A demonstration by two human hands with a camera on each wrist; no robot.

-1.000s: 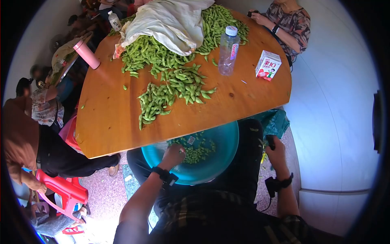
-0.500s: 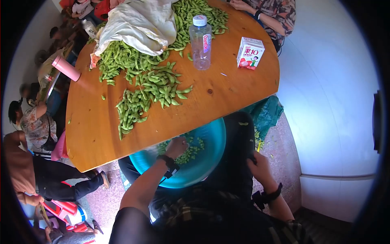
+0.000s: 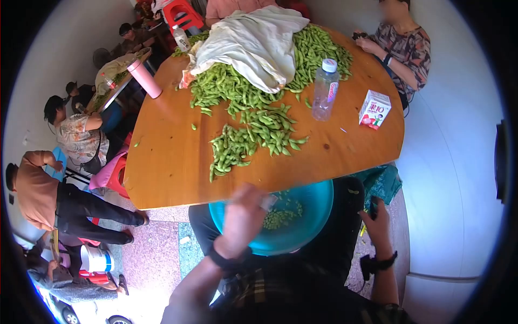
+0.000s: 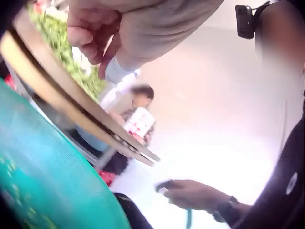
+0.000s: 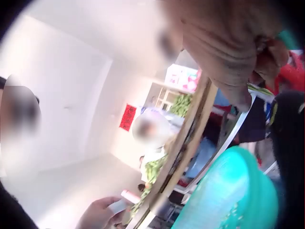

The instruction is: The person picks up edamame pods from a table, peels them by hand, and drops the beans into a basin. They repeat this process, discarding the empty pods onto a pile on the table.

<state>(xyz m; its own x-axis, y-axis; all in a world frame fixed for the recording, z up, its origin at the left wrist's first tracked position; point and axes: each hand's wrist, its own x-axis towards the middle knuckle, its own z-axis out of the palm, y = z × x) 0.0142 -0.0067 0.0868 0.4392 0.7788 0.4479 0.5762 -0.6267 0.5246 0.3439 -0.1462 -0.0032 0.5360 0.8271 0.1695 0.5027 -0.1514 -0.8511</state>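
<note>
My left hand (image 3: 243, 218), blurred, is raised over the near left rim of the teal basin (image 3: 318, 224). It pinches a small whitish square packet (image 3: 268, 202) between thumb and fingers; the left wrist view shows the packet (image 4: 116, 71) at the fingertips. Shelled green beans (image 3: 280, 216) lie in the bottom of the basin, which sits on my lap, partly under the table edge. Off to the right, beside my leg, my right hand (image 3: 379, 224) grips a small black object (image 3: 374, 205); what kind it is, I cannot tell.
On the wooden table (image 3: 172, 162) lie heaped green pods (image 3: 232, 89), partly under a white cloth (image 3: 253, 43). A clear bottle (image 3: 325, 92), a drink carton (image 3: 374, 109) and a pink flask (image 3: 144, 80) stand there. A green bag (image 3: 382, 183) hangs low right. Several people are around.
The small packet, lying among the beans a second ago, is now in my left hand, which has lifted from the basin. My right hand keeps the black object. The head view has shifted.
</note>
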